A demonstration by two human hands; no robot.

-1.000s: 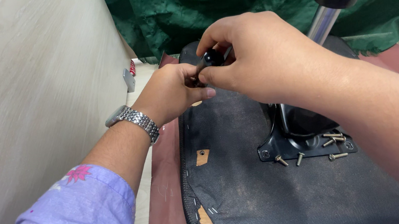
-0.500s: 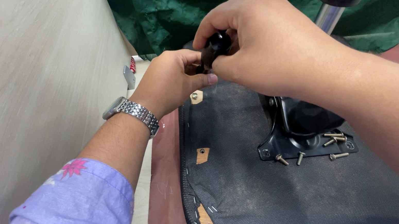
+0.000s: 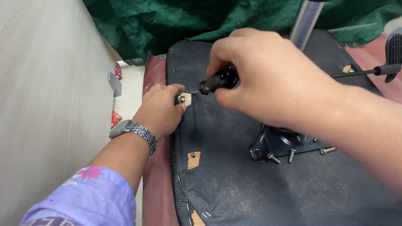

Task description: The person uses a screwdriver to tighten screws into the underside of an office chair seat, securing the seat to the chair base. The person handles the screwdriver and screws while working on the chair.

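While the right hand [image 3: 264, 80] grips a screwdriver [image 3: 217, 82] (black, ribbed), the left hand [image 3: 161, 108] steadies.

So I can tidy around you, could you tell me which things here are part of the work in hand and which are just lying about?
In use:
- right hand gripping the black-handled screwdriver
- left hand steadying the edge of the upturned chair seat
- small wooden patch at the tool's tip

Lying about:
- loose screws by the metal base plate
- green cloth
- lever
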